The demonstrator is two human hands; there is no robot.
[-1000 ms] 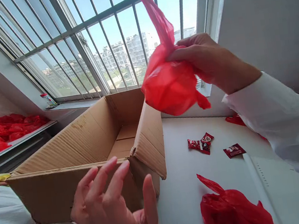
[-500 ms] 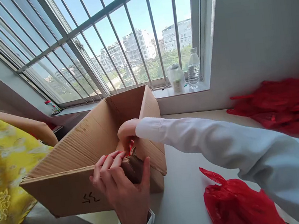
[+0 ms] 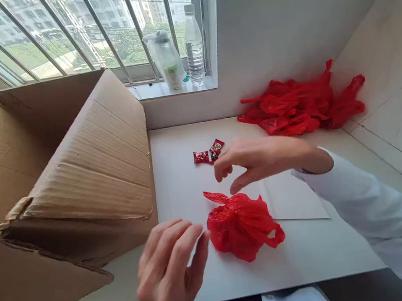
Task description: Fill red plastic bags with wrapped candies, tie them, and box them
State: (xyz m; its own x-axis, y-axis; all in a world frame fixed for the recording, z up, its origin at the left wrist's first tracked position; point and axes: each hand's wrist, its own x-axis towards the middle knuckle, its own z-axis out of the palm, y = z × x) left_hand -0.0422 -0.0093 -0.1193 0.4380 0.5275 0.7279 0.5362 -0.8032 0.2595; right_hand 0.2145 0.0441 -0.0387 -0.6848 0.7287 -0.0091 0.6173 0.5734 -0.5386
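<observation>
A red plastic bag (image 3: 241, 226), bunched up and with its contents hidden, lies on the white table (image 3: 180, 192) in front of me. Just left of it hovers my left hand (image 3: 172, 271), fingers curved and a little apart, holding nothing. Above the bag's far side my right hand (image 3: 257, 160) reaches in from the right, thumb and fingers apart with nothing between them. Two small red wrapped packets (image 3: 201, 157) lie close together beyond the right hand's fingertips. At the left stands an open cardboard box (image 3: 95, 158); its bottom is out of sight.
A heap of red plastic bags (image 3: 298, 104) lies against the wall at the back right. On the sill of the barred window stand a clear bottle (image 3: 194, 46) and a cup in a plastic bag (image 3: 168, 61). A white sheet (image 3: 294, 197) lies beside the near red bag.
Both hands have left the cardboard box and moved to the red bag on the table. My view has turned down and right, bringing the two packets into sight.
</observation>
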